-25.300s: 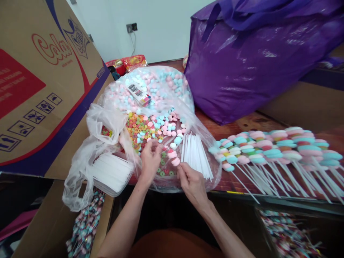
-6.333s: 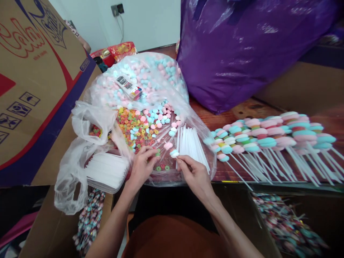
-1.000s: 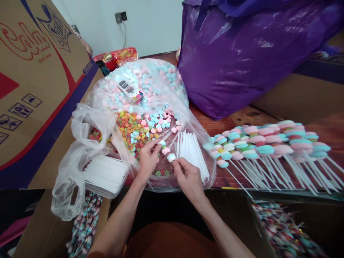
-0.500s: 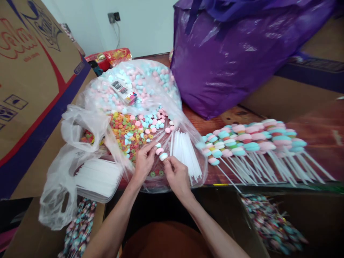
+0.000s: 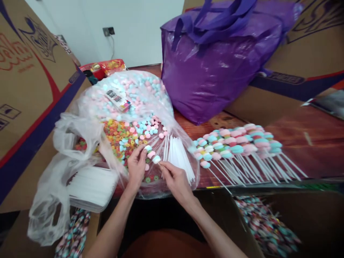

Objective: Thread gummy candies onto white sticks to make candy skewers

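My right hand (image 5: 173, 178) pinches a white stick threaded with candies (image 5: 152, 156), a white one, a pink one and a light blue one. My left hand (image 5: 136, 165) has its fingertips closed on the light blue candy at the stick's tip. Both hands work over a clear plastic bag (image 5: 129, 118) spread open with pink and blue marshmallow candies and coloured ring candies (image 5: 118, 134). A bundle of bare white sticks (image 5: 178, 156) lies just right of my right hand.
Finished candy skewers (image 5: 236, 147) lie in a row on the wooden table (image 5: 309, 143) to the right. A big purple bag (image 5: 220, 61) stands behind. Cardboard boxes (image 5: 29, 96) rise at the left and right. A packet of white sticks (image 5: 92, 188) sits lower left; boxes below hold wrapped skewers (image 5: 266, 225).
The camera has swung right and up, so everything shifted left and down in view. My hands kept the same grip, pressing the blue candy onto the stick.
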`<control>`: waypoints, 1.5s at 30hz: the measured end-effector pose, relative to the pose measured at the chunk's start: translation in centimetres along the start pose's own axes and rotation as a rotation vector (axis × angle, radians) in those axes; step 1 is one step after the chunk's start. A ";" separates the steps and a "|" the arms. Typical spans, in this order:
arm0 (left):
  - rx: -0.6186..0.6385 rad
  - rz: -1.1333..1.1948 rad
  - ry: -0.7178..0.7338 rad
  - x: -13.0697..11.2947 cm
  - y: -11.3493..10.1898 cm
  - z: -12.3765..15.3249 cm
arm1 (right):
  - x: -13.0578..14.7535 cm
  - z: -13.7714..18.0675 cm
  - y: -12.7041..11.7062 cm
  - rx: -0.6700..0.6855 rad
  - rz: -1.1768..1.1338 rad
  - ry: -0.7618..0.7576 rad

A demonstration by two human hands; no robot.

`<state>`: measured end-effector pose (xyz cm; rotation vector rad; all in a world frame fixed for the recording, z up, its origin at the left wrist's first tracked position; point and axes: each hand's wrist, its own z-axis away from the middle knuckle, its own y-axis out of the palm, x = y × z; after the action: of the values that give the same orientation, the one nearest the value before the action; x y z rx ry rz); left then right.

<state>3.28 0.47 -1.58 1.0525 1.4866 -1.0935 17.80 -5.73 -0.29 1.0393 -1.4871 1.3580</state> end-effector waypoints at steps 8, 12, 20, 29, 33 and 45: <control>0.071 -0.003 -0.005 0.0 -0.2 0.2 | 0.8 1.5 -2.8 -0.114 0.219 -0.125; 0.052 0.019 -0.072 0.1 -0.2 0.1 | 0.3 1.6 -7.7 -0.359 0.438 -0.178; 0.050 -0.025 -0.050 -1.4 -0.4 0.5 | -3.3 0.5 -13.6 -0.498 1.002 0.069; 0.030 0.047 -0.028 -1.5 -0.7 0.7 | -2.9 2.5 -13.6 -0.649 1.054 -0.011; 0.020 0.146 -0.034 -1.2 -0.4 0.4 | -2.1 3.1 -13.7 -0.704 1.049 -0.226; 0.220 0.035 0.044 -1.2 0.1 1.4 | -3.1 10.7 -9.2 -0.447 0.790 -0.134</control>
<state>3.86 -0.96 -0.56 1.2567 1.3999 -1.2361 26.88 -16.85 -1.07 0.2467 -2.3061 1.3614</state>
